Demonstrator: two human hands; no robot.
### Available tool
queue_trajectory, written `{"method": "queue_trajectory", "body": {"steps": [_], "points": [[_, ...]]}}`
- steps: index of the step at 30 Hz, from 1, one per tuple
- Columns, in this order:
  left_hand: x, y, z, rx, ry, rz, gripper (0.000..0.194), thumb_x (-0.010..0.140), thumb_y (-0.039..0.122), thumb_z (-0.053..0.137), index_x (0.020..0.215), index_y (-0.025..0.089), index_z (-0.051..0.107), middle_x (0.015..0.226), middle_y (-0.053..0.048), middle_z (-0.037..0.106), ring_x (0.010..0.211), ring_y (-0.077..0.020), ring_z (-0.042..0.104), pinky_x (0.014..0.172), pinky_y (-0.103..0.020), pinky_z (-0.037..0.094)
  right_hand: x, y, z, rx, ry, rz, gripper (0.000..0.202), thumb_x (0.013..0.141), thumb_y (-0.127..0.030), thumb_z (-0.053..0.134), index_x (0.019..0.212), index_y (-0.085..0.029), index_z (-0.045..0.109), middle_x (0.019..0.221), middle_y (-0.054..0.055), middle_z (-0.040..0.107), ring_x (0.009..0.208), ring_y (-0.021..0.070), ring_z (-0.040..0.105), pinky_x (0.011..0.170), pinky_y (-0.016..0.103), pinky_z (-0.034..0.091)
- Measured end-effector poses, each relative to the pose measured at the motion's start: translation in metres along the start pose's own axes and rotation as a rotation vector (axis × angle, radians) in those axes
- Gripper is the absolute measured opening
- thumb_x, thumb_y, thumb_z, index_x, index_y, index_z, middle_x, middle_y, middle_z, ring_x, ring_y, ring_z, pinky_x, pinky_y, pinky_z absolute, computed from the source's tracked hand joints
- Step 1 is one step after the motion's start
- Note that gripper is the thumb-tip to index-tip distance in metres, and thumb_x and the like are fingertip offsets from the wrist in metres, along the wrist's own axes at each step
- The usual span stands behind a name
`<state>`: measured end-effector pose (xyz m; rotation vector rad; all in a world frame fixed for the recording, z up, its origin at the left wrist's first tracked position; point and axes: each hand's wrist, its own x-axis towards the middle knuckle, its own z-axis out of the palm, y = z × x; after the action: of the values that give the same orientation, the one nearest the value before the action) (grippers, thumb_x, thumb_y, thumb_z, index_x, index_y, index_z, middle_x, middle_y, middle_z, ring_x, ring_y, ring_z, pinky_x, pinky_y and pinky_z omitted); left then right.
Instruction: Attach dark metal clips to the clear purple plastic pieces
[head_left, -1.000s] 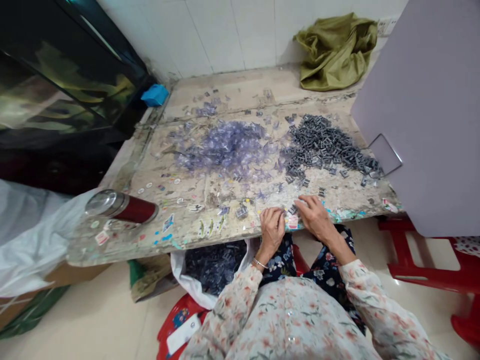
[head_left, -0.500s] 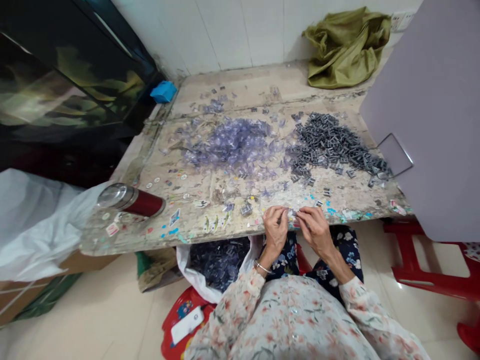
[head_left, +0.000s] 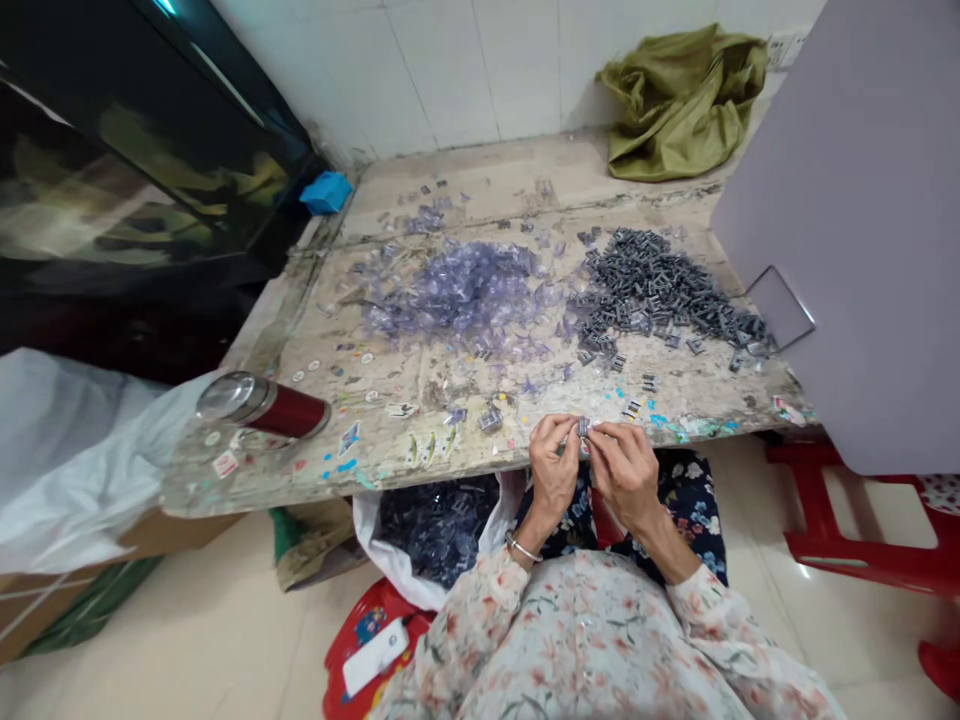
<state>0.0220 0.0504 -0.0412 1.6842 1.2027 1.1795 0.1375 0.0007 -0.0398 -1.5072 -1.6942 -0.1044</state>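
At the table's front edge, a small grey plastic part (head_left: 583, 427) is pinched between the fingertips of both hands. My left hand (head_left: 553, 460) grips it from the left, thumb and fingers closed. From the right, my right hand (head_left: 624, 468) closes on it too, its fingers bent and near the left fingertips. A heap of clear purplish plastic pieces (head_left: 472, 285) lies farther back. To its right spreads a pile of dark grey plastic parts (head_left: 660, 280). A grey-and-clear piece (head_left: 491, 418) rests on the wood left of my hands.
A red thermos flask (head_left: 289, 407) lies at the table's (head_left: 262, 480) left. An open white sack (head_left: 367, 520) of dark parts hangs below the front edge. An olive cloth (head_left: 675, 110) and a blue box (head_left: 325, 192) are at the back; a grey panel (head_left: 847, 240) stands right.
My hands have drawn closer together, the right one shifting slightly left. The grey part between the fingertips is now turned more upright. The view has shifted slightly.
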Motion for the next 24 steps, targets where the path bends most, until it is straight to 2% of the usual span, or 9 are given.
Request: {"method": "queue_trajectory", "body": {"steps": [7, 13, 19, 24], "points": [[0.0002, -0.0011, -0.0011, 0.011, 0.017, 0.035, 0.021, 0.094, 0.025, 0.053, 0.094, 0.02, 0.073, 0.092, -0.007, 0.067, 0.092, -0.0199, 0.063, 0.084, -0.034, 0.051, 0.0009, -0.0067, 0.0026, -0.063, 0.016, 0.026, 0.025, 0.092, -0.015, 0.055, 0.113, -0.025, 0.064, 0.103, 0.009, 0.069, 0.096, 0.0247, 0.058, 0.083, 0.041, 0.046], [0.001, -0.0007, -0.0011, 0.006, 0.013, -0.001, 0.02, 0.093, 0.024, 0.054, 0.091, 0.02, 0.073, 0.09, -0.006, 0.067, 0.09, -0.019, 0.063, 0.082, -0.032, 0.05, 0.0012, -0.0069, 0.0037, -0.122, 0.018, -0.004, 0.026, 0.093, -0.018, 0.053, 0.115, -0.028, 0.063, 0.101, 0.007, 0.07, 0.093, 0.0235, 0.06, 0.086, 0.041, 0.043], [0.0032, 0.0021, 0.0003, -0.047, -0.002, -0.037, 0.02, 0.093, 0.022, 0.054, 0.087, 0.019, 0.073, 0.088, -0.005, 0.066, 0.086, -0.0172, 0.063, 0.081, -0.03, 0.05, 0.0029, -0.004, 0.0019, -0.08, 0.025, -0.018, 0.026, 0.091, -0.015, 0.056, 0.112, -0.027, 0.063, 0.1, 0.007, 0.07, 0.093, 0.0233, 0.059, 0.088, 0.041, 0.043], [0.0029, 0.0017, 0.0017, -0.043, 0.001, -0.033, 0.021, 0.094, 0.025, 0.054, 0.091, 0.02, 0.074, 0.09, -0.006, 0.066, 0.089, -0.018, 0.064, 0.081, -0.03, 0.051, 0.0039, -0.0037, 0.0006, -0.1, -0.003, 0.022, 0.023, 0.092, -0.017, 0.055, 0.111, -0.027, 0.064, 0.1, 0.007, 0.069, 0.094, 0.0236, 0.059, 0.088, 0.042, 0.043]]}}
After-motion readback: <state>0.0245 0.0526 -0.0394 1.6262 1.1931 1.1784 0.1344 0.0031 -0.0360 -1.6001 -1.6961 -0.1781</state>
